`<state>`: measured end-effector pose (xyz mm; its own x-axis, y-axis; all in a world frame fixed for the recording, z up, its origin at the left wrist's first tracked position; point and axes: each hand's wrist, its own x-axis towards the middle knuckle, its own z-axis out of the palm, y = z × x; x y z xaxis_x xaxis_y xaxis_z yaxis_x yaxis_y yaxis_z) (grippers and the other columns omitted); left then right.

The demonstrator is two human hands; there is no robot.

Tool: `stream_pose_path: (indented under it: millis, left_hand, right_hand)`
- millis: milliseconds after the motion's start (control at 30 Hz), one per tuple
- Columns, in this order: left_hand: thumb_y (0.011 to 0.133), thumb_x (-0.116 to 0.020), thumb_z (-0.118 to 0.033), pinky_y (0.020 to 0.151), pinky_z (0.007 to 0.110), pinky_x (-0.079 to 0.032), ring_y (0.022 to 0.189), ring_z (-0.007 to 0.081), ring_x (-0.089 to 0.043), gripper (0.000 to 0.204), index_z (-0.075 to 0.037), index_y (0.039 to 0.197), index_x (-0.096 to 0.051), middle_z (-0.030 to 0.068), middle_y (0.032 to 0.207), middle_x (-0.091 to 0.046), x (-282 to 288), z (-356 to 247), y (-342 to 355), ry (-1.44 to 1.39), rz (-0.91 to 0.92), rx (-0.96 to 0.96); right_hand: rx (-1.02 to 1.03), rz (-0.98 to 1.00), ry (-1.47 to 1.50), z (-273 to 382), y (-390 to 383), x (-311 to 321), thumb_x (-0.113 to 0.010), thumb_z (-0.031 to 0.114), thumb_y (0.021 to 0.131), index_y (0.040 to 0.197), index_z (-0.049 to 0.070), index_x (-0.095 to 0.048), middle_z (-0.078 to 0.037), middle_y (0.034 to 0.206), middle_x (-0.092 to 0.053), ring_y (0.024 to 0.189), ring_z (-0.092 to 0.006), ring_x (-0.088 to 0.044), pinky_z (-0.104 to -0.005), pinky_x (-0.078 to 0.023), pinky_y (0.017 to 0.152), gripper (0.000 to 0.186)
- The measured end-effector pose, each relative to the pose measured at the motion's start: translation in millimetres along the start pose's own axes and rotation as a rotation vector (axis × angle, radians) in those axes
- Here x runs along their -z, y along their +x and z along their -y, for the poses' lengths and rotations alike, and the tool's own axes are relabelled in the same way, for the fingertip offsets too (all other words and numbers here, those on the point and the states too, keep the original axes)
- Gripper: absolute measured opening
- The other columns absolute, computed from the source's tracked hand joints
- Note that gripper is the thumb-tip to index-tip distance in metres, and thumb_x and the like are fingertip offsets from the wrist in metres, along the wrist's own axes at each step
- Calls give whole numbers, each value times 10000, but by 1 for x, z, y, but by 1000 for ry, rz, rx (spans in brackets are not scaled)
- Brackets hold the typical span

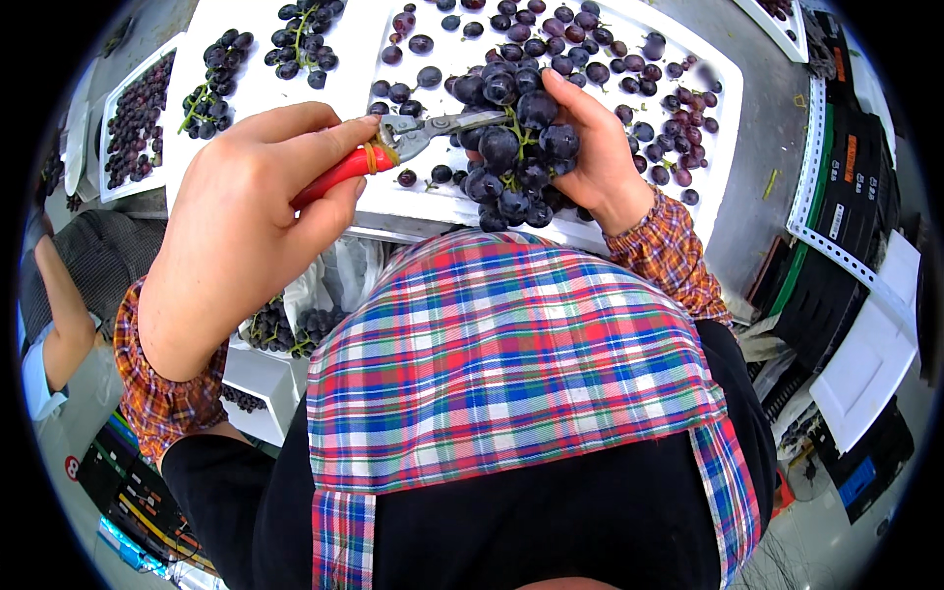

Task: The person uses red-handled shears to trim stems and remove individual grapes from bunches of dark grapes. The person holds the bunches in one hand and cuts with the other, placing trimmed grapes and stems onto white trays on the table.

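My left hand is closed around the red-handled pruning shears. Their metal blades point right, and the tips reach in among the grapes. A bunch of dark purple grapes with green stems hangs from my right hand, whose thumb shows at its upper right; the other fingers are mostly hidden behind the fruit. Beneath the bunch lies a white foam tray with many loose grapes scattered over it. Two small bunches, one a cluster and one a looser sprig, rest on the white surface to the left.
Another white tray of grapes stands at the far left, near another person's arm. Below the table edge, more dark grapes sit in a plastic-lined container. Black crates and a white lid are on the right.
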<state>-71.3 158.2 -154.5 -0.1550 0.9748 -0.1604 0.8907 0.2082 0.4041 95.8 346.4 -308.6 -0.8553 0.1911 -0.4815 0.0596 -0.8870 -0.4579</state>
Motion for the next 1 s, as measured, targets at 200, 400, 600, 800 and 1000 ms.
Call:
stream_pose_path:
  millis: [200,400,600,800,1000]
  left_hand:
    - [791,-669,-6,739,332,-529,855,291,-645,338,-12,1129,-662,170,1055,-638,-7,0,-1,32,-67,-65]
    - [782,-683,-28,716,352,-505,818,293,-616,308,-1,1088,-662,152,978,-640,-16,1,4,46,-153,-124]
    - [782,-690,-39,731,359,-488,833,294,-594,309,7,1085,-654,149,978,-629,-19,4,7,32,-173,-134]
    - [765,-702,-37,763,364,-483,879,295,-587,362,-8,1122,-647,148,1060,-614,-25,4,6,24,-187,-82]
    - [758,-703,-24,851,376,-476,980,303,-590,430,-45,1182,-640,152,1125,-605,-20,7,8,84,-144,-125]
  right_hand:
    - [-1,-35,35,-1,2,2,-451,345,969,1221,-26,-536,-187,1162,-622,997,-328,-647,-481,-517,910,456]
    - [-46,-7,142,2,-1,4,-505,320,949,1157,-5,-589,-165,1094,-658,970,-316,-660,-463,-541,868,395]
    - [-42,38,146,4,-4,3,-473,337,959,1197,-29,-557,-205,1105,-646,989,-378,-643,-492,-524,885,444]
    - [-14,-13,163,4,-1,4,-478,327,958,1180,-21,-570,-187,1099,-652,974,-348,-653,-488,-525,879,423]
    - [-6,9,172,4,-3,3,-480,337,956,1180,-21,-573,-181,1096,-652,975,-343,-654,-486,-531,870,432]
